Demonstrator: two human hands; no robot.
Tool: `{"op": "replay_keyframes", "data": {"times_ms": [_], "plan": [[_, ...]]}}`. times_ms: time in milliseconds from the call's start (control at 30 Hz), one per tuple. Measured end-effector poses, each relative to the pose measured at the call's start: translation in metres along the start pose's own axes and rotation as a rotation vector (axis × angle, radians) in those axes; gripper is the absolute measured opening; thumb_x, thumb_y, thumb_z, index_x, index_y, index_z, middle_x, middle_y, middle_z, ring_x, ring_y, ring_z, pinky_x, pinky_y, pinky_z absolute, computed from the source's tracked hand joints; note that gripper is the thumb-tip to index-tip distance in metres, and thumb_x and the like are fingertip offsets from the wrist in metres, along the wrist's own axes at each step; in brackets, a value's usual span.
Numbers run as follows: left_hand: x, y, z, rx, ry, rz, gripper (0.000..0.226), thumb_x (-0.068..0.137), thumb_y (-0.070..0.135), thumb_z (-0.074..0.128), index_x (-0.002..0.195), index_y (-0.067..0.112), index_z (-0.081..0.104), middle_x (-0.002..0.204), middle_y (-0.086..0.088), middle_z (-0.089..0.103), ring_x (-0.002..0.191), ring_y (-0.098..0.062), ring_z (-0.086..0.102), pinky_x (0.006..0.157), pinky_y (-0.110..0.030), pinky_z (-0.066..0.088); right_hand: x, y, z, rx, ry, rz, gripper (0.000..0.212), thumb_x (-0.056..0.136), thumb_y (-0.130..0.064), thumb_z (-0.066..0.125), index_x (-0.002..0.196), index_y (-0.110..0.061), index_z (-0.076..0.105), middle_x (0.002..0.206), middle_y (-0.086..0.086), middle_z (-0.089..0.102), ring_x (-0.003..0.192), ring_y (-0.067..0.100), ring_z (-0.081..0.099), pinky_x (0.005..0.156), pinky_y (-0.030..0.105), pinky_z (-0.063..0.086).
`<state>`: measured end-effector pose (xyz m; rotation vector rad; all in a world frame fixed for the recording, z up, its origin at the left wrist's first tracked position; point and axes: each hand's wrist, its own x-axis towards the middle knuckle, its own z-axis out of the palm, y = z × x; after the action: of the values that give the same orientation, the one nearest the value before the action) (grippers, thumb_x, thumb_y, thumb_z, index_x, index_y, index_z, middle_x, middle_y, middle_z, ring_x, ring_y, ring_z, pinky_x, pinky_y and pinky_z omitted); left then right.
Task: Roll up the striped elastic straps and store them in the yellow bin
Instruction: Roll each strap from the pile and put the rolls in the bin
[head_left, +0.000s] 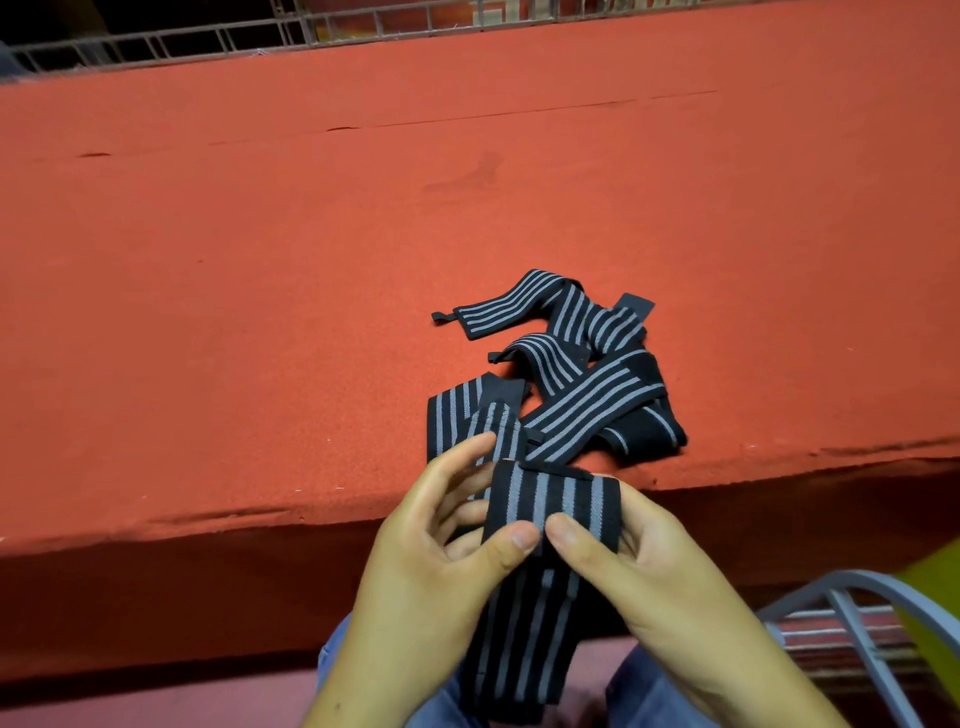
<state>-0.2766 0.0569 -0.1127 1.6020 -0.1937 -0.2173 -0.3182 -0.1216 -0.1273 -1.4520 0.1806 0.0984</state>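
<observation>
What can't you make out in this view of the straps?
Head view only:
held strap: lower end lost at the bottom edge.
strap pile: overlaps hide how many there are.
yellow shape: cut off by right edge; maybe the bin.
right hand: held strap hides its fingers.

Warm, fairly dim light from above; sharp centre, dark top corners, wide-angle bending at the edges.

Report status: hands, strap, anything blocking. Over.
Left hand and right hand both pinch one black-and-grey striped elastic strap, tail hanging. Other striped straps heaped on red felt table. Nothing blocking.
</observation>
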Motion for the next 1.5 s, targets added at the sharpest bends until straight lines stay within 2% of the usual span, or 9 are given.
{"op": "replay_keyframes", "data": {"times_ms": [200, 300, 500, 600, 700, 967, 1100, 1267, 1500], "plan": [[-0.001, -0.002, 0.000, 0.014, -0.016, -0.037, 0.079, 0.070, 0.015, 0.083, 0.140, 0.035, 0.054, 0.116, 0.014, 0.075, 0.105, -0.009, 0.074, 0.085, -0.016, 0.057, 0.000, 0.000, 0.000, -0.028, 0.028, -0.049, 0.034, 0.087, -0.036, 0.080, 0.118, -0.022, 0.074, 0.117, 0.000, 0.080, 0.113, 0.016, 0.075, 0.100, 0.039, 0.055], [-0.001, 0.000, -0.002, 0.061, -0.082, -0.056, 0.065, 0.077, 0.017, 0.080, 0.137, 0.029, 0.058, 0.110, 0.015, 0.077, 0.104, -0.004, 0.073, 0.084, -0.013, 0.055, -0.001, -0.003, 0.000, -0.037, 0.009, -0.087, 0.018, 0.090, -0.031, 0.078, 0.108, -0.032, 0.076, 0.114, 0.001, 0.080, 0.111, 0.016, 0.075, 0.094, 0.032, 0.056], [0.001, -0.005, -0.003, 0.091, -0.098, 0.013, 0.038, 0.086, 0.016, 0.079, 0.122, 0.022, 0.071, 0.114, 0.001, 0.078, 0.105, -0.019, 0.074, 0.087, -0.023, 0.057, -0.002, -0.004, 0.001, -0.027, 0.000, -0.093, 0.021, 0.088, -0.031, 0.074, 0.108, -0.034, 0.075, 0.116, 0.000, 0.079, 0.113, 0.015, 0.074, 0.098, 0.035, 0.055], [0.001, -0.007, -0.001, 0.067, -0.084, 0.040, 0.034, 0.085, 0.018, 0.083, 0.116, 0.028, 0.073, 0.113, 0.000, 0.077, 0.103, -0.021, 0.074, 0.085, -0.023, 0.057, -0.003, -0.002, 0.003, -0.012, 0.008, -0.045, 0.034, 0.085, -0.039, 0.073, 0.118, -0.030, 0.073, 0.119, -0.006, 0.079, 0.116, 0.011, 0.073, 0.101, 0.034, 0.053], [-0.001, -0.009, 0.000, 0.064, -0.111, 0.051, 0.036, 0.086, 0.021, 0.076, 0.120, 0.028, 0.068, 0.117, -0.001, 0.075, 0.108, -0.018, 0.072, 0.090, -0.023, 0.056, -0.002, 0.001, 0.007, -0.051, 0.033, -0.045, 0.034, 0.086, -0.060, 0.070, 0.117, -0.046, 0.072, 0.121, -0.014, 0.078, 0.118, 0.005, 0.071, 0.104, 0.036, 0.050], [-0.008, -0.008, 0.005, 0.170, -0.181, 0.033, 0.059, 0.088, 0.066, 0.050, 0.144, 0.052, 0.037, 0.143, 0.021, 0.058, 0.133, 0.002, 0.054, 0.116, -0.037, 0.040, -0.002, -0.001, 0.017, -0.103, 0.025, -0.119, 0.042, 0.091, -0.049, 0.060, 0.130, -0.035, 0.066, 0.124, -0.021, 0.075, 0.120, -0.004, 0.067, 0.100, 0.023, 0.048], [-0.008, -0.008, 0.007, 0.158, -0.175, 0.036, 0.058, 0.090, 0.065, 0.050, 0.144, 0.048, 0.040, 0.142, 0.019, 0.059, 0.133, 0.000, 0.055, 0.115, -0.038, 0.041, 0.000, 0.001, 0.018, -0.119, 0.041, -0.133, 0.037, 0.091, -0.047, 0.061, 0.126, -0.036, 0.067, 0.121, -0.022, 0.075, 0.117, -0.004, 0.068, 0.094, 0.013, 0.051], [-0.005, -0.004, 0.003, 0.163, -0.197, 0.031, 0.050, 0.096, 0.053, 0.056, 0.144, 0.043, 0.046, 0.139, 0.018, 0.063, 0.131, -0.002, 0.057, 0.112, -0.034, 0.042, -0.001, 0.000, 0.015, -0.132, 0.081, -0.149, 0.036, 0.092, -0.045, 0.061, 0.125, -0.032, 0.069, 0.121, -0.017, 0.077, 0.117, 0.000, 0.069, 0.099, 0.029, 0.049], [0.000, -0.001, -0.003, 0.138, -0.155, 0.062, 0.033, 0.091, 0.027, 0.069, 0.124, 0.031, 0.069, 0.119, 0.005, 0.075, 0.108, -0.021, 0.070, 0.092, -0.027, 0.057, 0.000, -0.002, 0.008, -0.116, 0.092, -0.105, 0.040, 0.088, -0.050, 0.064, 0.123, -0.031, 0.071, 0.118, -0.014, 0.078, 0.113, 0.003, 0.072, 0.100, 0.034, 0.052]]}}
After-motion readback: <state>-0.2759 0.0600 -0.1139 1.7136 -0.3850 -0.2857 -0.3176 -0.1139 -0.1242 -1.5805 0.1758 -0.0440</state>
